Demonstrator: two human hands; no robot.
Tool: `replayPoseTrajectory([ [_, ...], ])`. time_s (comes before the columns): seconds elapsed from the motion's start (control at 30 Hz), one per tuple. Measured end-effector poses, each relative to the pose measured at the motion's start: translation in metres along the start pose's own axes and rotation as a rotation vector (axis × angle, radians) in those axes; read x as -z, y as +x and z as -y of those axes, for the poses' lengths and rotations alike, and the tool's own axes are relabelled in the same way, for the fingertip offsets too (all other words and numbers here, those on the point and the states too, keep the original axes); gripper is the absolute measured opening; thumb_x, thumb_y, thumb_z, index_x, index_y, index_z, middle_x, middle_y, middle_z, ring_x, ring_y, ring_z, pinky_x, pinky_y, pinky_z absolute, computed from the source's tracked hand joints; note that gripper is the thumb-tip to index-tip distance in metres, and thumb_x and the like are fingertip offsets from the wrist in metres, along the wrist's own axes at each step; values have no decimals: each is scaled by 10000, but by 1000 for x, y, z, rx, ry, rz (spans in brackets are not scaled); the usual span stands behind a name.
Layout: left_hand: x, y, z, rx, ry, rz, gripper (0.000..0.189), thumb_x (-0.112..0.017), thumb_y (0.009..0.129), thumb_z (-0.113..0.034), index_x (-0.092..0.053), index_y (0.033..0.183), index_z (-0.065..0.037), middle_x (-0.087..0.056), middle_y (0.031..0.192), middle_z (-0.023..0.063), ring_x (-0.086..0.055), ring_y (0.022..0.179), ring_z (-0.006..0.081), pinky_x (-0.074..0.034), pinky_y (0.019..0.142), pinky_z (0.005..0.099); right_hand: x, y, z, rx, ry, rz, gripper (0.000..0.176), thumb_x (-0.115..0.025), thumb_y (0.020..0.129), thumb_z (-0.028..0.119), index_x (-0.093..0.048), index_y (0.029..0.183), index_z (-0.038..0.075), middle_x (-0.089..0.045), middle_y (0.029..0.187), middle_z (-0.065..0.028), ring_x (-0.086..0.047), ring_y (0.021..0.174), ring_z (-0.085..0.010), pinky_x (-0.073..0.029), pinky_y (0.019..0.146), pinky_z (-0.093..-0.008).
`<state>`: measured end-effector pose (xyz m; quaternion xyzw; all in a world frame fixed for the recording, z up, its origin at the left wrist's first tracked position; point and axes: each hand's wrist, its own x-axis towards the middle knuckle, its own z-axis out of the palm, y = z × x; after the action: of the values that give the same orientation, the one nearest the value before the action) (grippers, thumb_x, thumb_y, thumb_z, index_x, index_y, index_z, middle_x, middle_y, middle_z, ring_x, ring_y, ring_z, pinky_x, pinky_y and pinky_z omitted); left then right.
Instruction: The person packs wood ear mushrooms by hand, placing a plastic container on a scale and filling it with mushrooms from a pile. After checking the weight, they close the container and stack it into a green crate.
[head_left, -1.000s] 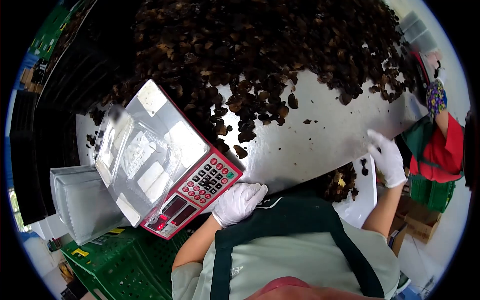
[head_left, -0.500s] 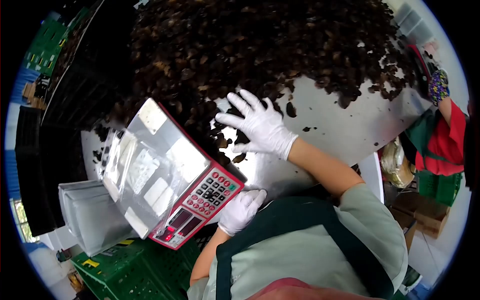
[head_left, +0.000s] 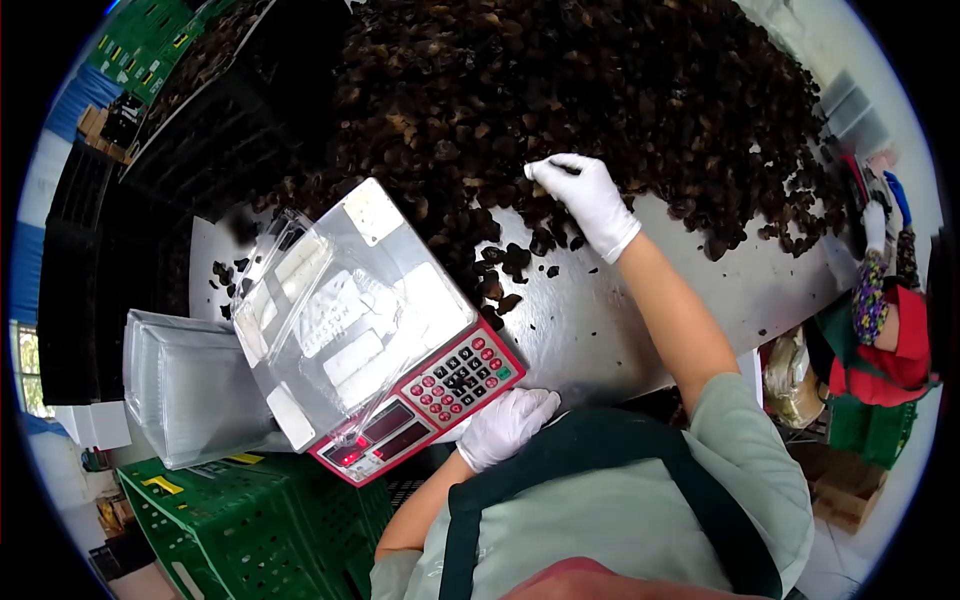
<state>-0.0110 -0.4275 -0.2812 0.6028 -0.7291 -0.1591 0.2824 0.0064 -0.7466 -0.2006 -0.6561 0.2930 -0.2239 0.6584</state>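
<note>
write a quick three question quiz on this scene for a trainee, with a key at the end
1. True or false: the left hand and right hand are both bare.
2. Multiple choice: what colour is the crate nearest the stack of clear containers? a) blue b) green c) white
3. Which of the person's own hands is nearer the pile of dark pieces?

Key
1. False: both wear white gloves.
2. b) green.
3. The right hand; the left is beside the scale.
</note>
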Motion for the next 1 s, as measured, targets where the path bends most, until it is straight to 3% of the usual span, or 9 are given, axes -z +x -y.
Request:
replayPoseTrajectory([
  [0.2,112,-2,-51,102,172,-265,365,-640,771,-61,-634,1128,13,-643,903,113,-671,748,280,-554,604,346,-1,1,36,-343,582,288,262,-649,986,299,-716,1074,62,-654,860,-7,-541,671,-51,-377,464,-180],
  [0.27,126,-27,-52,30,436,-597,414,-654,706,-20,-663,1118,23,-673,945,121,-671,738,280,-539,572,307,-22,-11,56,-328,599,321,256,-649,989,294,-705,1077,60,-655,869,-25,-541,662,-59,-366,445,-169],
  [0.47,139,-53,-40,628,539,-947,473,-673,854,7,-614,1322,-17,-609,1279,210,-549,1235,371,-409,1066,448,-114,-48,120,134,116,652,276,-648,974,298,-761,979,46,-711,888,-55,-651,774,-112,-518,643,-233],
  [0.53,128,-54,-33,647,346,-1056,449,-668,946,-66,-554,1374,9,-529,1416,185,-512,1306,302,-372,1126,419,-151,-44,100,755,-103,677,343,-666,937,371,-767,930,43,-736,907,-96,-707,855,-213,-563,783,-334],
  [0.6,125,-58,-30,631,361,-1010,477,-628,976,-59,-481,1424,12,-468,1460,160,-479,1343,273,-340,1163,414,-172,-58,105,838,-550,879,430,-682,892,461,-758,976,47,-721,1035,-140,-688,984,-306,-567,838,-425],
  [0.67,115,-59,-20,586,95,-1166,501,-634,973,-50,-448,1435,1,-470,1448,152,-489,1329,257,-369,1148,401,-184,-71,92,916,-878,844,559,-683,859,565,-720,1106,64,-659,1225,-148,-623,1153,-348,-560,870,-459],
  [0.8,116,-53,-18,525,-78,-1226,462,-624,983,-60,-458,1412,-15,-467,1434,137,-529,1252,229,-442,1065,368,-169,-78,71,1015,-759,569,642,-653,889,581,-603,1296,87,-584,1321,-158,-568,1218,-364,-525,952,-469],
  [0.87,111,-62,-14,544,-75,-1228,442,-607,990,-72,-478,1409,-12,-482,1400,132,-538,1230,231,-443,1051,368,-135,-69,78,788,-488,586,591,-651,917,515,-594,1315,82,-570,1350,-167,-557,1233,-350,-493,1021,-458],
  [1.0,110,-69,-11,516,80,-1110,488,-560,969,-26,-454,1443,29,-385,1487,191,-519,1274,289,-436,1080,400,-35,-44,21,713,-710,43,689,-703,880,467,-513,1422,86,-518,1424,-185,-495,1290,-374,-421,1113,-471],
])
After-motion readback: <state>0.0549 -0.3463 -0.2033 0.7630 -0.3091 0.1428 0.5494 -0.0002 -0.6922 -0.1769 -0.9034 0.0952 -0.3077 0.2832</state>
